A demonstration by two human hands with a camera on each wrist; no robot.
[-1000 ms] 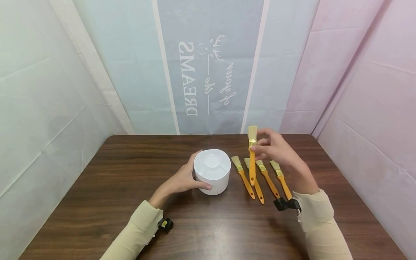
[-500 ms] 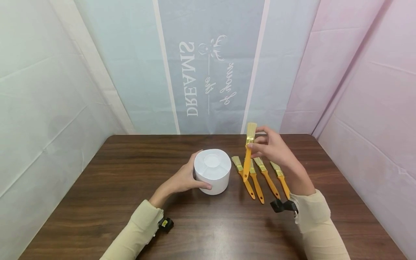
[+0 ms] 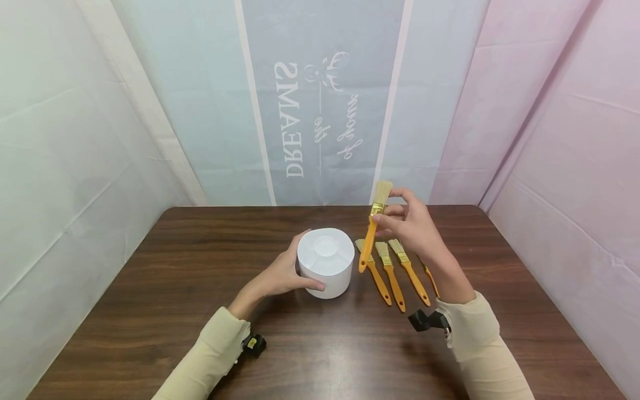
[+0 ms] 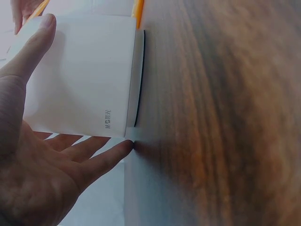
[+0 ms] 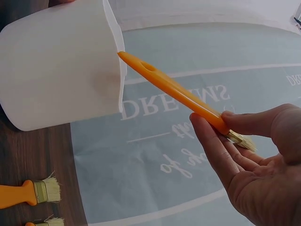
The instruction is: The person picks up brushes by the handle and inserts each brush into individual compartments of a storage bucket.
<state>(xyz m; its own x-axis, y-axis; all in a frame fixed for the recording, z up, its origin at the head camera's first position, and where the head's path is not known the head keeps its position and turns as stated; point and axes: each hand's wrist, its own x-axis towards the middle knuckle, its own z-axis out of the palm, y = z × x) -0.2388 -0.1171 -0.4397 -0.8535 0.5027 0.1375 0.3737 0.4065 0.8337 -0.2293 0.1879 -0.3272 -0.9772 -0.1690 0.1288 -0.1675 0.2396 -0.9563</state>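
Observation:
My left hand [image 3: 282, 273] grips a white round holder [image 3: 327, 283] from its left side, thumb across the front and fingers behind. Compartments divided by thin walls show in its open top. In the left wrist view the holder [image 4: 84, 75] bears small grey lettering low on its wall. My right hand [image 3: 415, 225] pinches a paintbrush [image 3: 369, 241] between thumb and fingers near its metal band. That brush has a yellow-orange handle and pale bristles; it tilts bristles up, handle end down, in the air right of the holder. In the right wrist view the brush [image 5: 174, 92] points its handle end at the holder's rim.
Several more paintbrushes [image 3: 395, 286] lie on the dark wooden table [image 3: 320, 355] to the right of the holder, the rightmost partly hidden by my right wrist. Behind the table's far edge hangs a pale cloth [image 3: 320, 189] with printed words.
My right hand has moved left with the paintbrush, and the brush has tilted so its handle end swings toward the holder. My left hand and the holder have stayed in place.

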